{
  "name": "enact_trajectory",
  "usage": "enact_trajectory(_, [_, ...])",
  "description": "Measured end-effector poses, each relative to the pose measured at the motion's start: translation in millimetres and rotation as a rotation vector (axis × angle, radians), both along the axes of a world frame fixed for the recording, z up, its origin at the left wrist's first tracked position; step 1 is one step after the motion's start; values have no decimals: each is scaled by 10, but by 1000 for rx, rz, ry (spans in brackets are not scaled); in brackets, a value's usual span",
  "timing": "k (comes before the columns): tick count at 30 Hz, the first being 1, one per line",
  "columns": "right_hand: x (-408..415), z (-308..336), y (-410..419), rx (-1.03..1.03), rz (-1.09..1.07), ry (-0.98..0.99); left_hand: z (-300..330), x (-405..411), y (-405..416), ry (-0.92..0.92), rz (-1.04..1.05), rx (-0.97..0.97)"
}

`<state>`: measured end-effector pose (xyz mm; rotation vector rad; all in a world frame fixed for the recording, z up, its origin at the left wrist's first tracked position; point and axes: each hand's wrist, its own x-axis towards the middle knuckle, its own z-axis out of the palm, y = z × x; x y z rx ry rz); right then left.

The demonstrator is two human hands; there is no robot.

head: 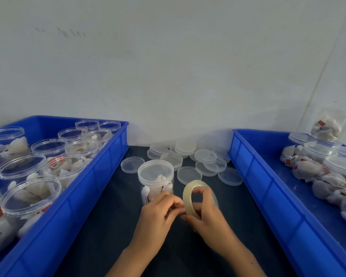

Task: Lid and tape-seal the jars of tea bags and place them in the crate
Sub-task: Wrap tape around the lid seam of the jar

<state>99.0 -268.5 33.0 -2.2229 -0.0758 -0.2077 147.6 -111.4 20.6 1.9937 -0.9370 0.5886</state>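
- Your right hand (208,214) grips a roll of clear tape (190,196) held on edge above the dark table (108,226), fingers hooked through its core and thumb beneath.
- Your left hand (160,210) meets it at the roll's outer face, thumb and fingertips pinching at the tape's surface; whether a loose end is caught between them cannot be made out.
- A lidded jar (155,176) of tea bags stands upright on the table just beyond your left hand, apart from the roll.
- Behind the jar, loose clear lids (188,156) lie scattered and stacked against the wall.
- The blue crate on your left (100,172) holds open jars of tea bags (54,166), none with a lid.
- The blue crate on your right (268,186) holds lidded jars (318,152), some lying on their sides, with one more jar tilted at the far corner.
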Motion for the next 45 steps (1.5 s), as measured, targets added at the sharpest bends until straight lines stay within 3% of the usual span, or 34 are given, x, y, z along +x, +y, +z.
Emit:
enact_trajectory(3, [-13,42,-4,36,66,-12,24,14,17,-56,60,-15])
enact_trajectory(7, [-13,58,-6,-154,144,5,39,20,43,-150,127,-22])
enact_trajectory(13, [-9,87,-120,-397,-50,45,127,19,85,-274,217,-51])
enact_trajectory(18, [16,201,-36,-546,-137,-95,145,55,156,-309,353,-108])
enact_trajectory(23, [171,400,84,-765,-227,-236,133,76,150,-174,405,-309])
enact_trajectory(31, [359,541,122,-907,-206,-175,49,123,100,255,239,-522])
enact_trajectory(45, [466,553,193,-895,-121,-207,60,204,165,242,249,-515])
